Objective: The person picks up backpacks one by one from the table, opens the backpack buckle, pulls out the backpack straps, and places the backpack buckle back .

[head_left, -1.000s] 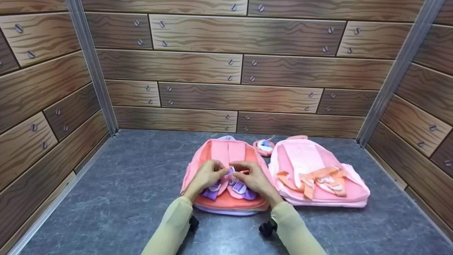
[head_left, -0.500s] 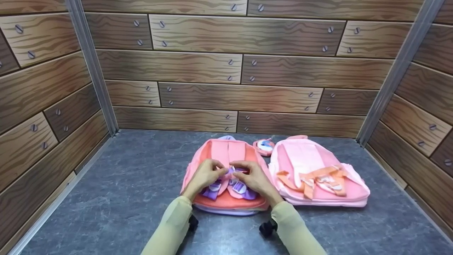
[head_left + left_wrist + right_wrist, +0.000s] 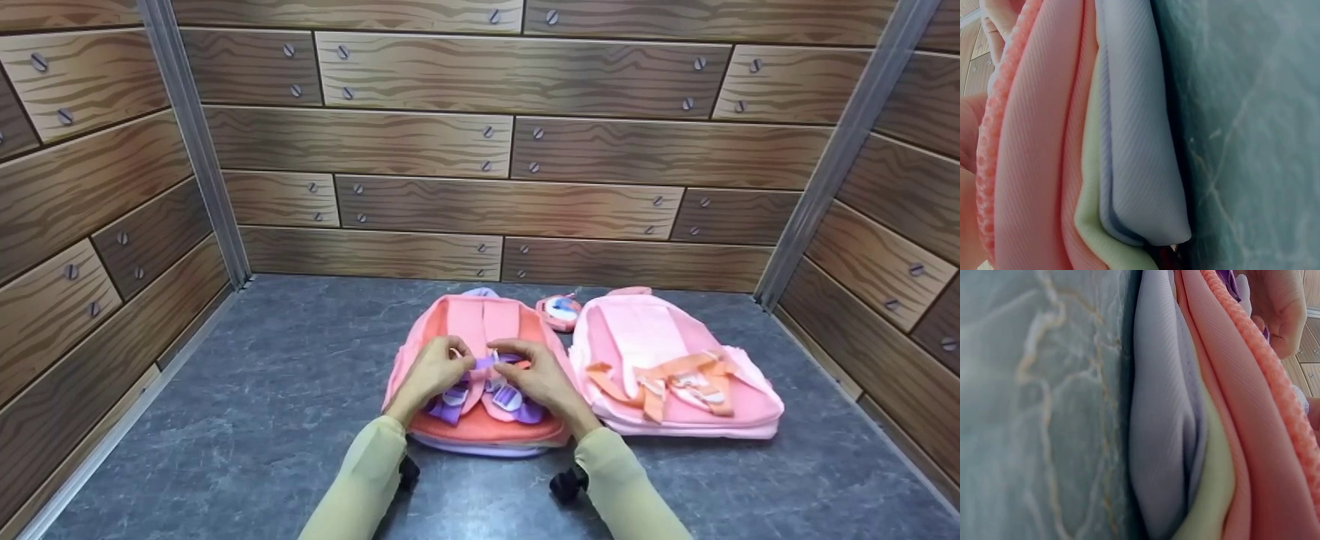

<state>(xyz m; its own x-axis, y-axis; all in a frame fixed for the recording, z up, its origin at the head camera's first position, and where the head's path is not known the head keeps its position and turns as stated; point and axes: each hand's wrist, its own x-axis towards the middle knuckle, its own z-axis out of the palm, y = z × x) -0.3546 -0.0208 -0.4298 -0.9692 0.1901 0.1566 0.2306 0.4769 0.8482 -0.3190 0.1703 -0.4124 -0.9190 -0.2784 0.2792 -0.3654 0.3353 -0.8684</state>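
A coral-pink backpack (image 3: pixel 427 322) lies with its shoulder straps facing up in the head view. Over its middle, my left hand (image 3: pixel 435 375) pinches one end of a short purple strap (image 3: pixel 484 363) between thumb and fingertips. Facing it, my right hand (image 3: pixel 544 375) pinches the strap's other end, beside a small white piece. More purple webbing (image 3: pixel 448 409) and a pale buckle (image 3: pixel 508 397) lie below the hands. Both wrist views mostly take in the layered side of the backpack (image 3: pixel 1039 135), with parts of hands at the edge.
To the right, a light pink backpack (image 3: pixel 622 330) with orange straps (image 3: pixel 690 375) lies close against the coral one. A small round coral pouch (image 3: pixel 561 311) sits behind, between the two. Wood-patterned walls (image 3: pixel 510 142) enclose the dark grey tabletop (image 3: pixel 300 360).
My left hand has drawn slightly to the left, so more of the purple strap shows between the hands. The right hand stays nearly still, and the backpacks have not moved.
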